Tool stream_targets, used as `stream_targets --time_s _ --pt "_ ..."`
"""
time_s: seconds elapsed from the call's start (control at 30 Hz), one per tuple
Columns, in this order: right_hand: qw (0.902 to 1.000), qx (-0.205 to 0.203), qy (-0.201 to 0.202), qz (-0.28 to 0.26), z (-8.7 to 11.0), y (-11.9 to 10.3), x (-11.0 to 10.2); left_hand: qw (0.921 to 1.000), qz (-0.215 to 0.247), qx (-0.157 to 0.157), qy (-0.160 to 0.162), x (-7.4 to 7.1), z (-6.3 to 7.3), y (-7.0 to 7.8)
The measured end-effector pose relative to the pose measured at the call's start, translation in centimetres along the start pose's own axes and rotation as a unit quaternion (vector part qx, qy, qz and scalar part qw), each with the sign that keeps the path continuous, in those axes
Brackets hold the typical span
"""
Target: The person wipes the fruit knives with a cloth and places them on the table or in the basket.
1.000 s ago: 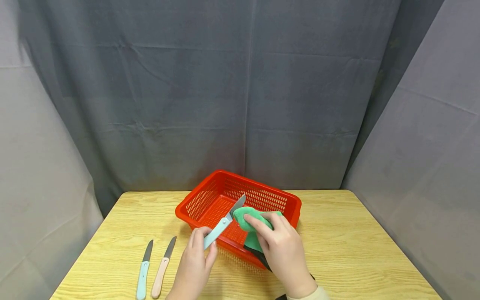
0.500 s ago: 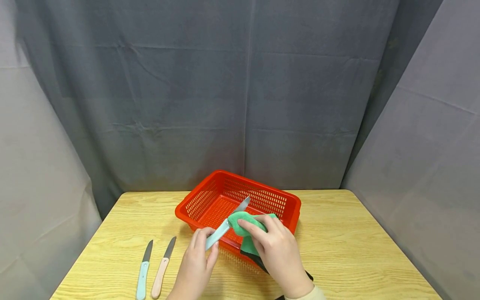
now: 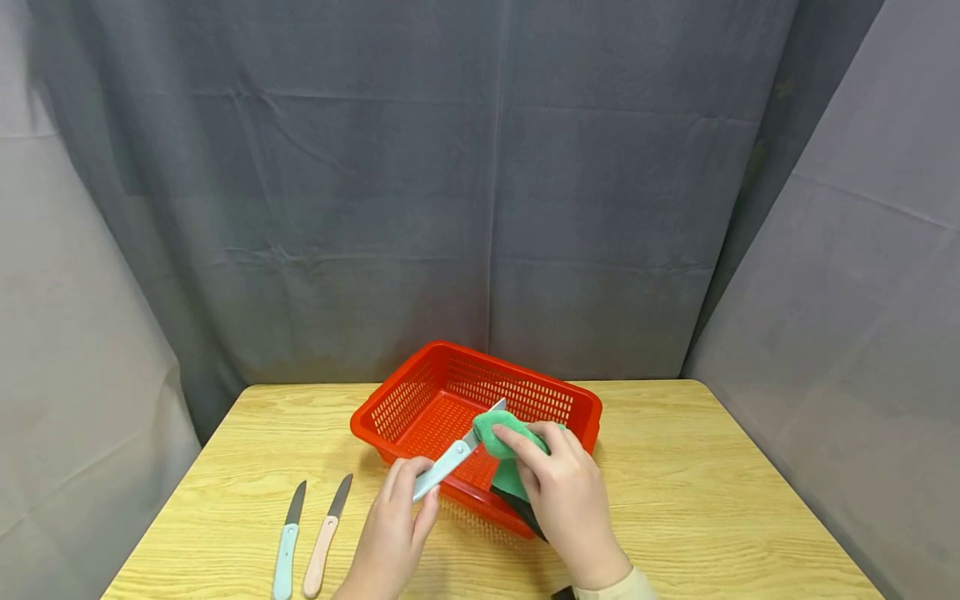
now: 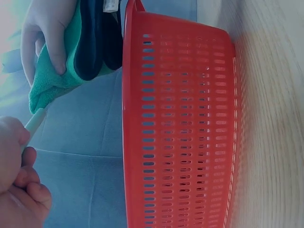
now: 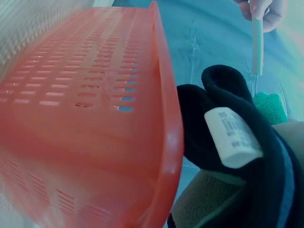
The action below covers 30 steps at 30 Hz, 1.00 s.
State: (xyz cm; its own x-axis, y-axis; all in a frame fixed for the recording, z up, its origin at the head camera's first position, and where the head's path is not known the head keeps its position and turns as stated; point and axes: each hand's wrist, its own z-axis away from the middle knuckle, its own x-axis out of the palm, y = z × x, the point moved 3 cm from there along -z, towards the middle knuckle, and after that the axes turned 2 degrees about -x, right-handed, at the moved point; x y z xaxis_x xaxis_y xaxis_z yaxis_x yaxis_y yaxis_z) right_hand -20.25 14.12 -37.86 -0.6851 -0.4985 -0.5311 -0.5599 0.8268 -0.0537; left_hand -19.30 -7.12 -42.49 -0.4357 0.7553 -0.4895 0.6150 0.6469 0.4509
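My left hand point(image 3: 392, 525) grips the pale blue handle of a knife point(image 3: 447, 467), its blade pointing up and to the right over the basket. In my right hand point(image 3: 566, 492) is a green cloth point(image 3: 491, 432) with a black edge, pinched around the middle of the blade; only the tip and a short stretch near the handle show. A white label point(image 5: 232, 137) hangs on the cloth's black edging in the right wrist view. Beneath both hands stands a red plastic basket point(image 3: 375, 400) with slotted walls.
Left of my left hand, two knives lie on the wooden table point(image 3: 720, 500): one with a light blue handle point(image 3: 286, 558), one with a pink handle point(image 3: 321, 554). Grey curtains point(image 3: 360, 208) enclose the back and sides.
The cloth slid down the blade to the handle, then back up toward the tip. The knife tilted slightly lower to the right. The basket and the two lying knives stayed put.
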Motion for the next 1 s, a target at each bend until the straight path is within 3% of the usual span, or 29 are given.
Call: stream_targets --time_s 0.53,1.0 --pt "0.9964 0.078 0.016 0.03 0.0 1.4 -0.6 0.9997 -0.009 0.02 0.011 0.1 0.0 0.3" --pt "0.9974 0.057 0.045 0.006 -0.5 0.5 -1.8 0.9989 -0.02 0.019 0.038 0.2 -0.1 0.1"
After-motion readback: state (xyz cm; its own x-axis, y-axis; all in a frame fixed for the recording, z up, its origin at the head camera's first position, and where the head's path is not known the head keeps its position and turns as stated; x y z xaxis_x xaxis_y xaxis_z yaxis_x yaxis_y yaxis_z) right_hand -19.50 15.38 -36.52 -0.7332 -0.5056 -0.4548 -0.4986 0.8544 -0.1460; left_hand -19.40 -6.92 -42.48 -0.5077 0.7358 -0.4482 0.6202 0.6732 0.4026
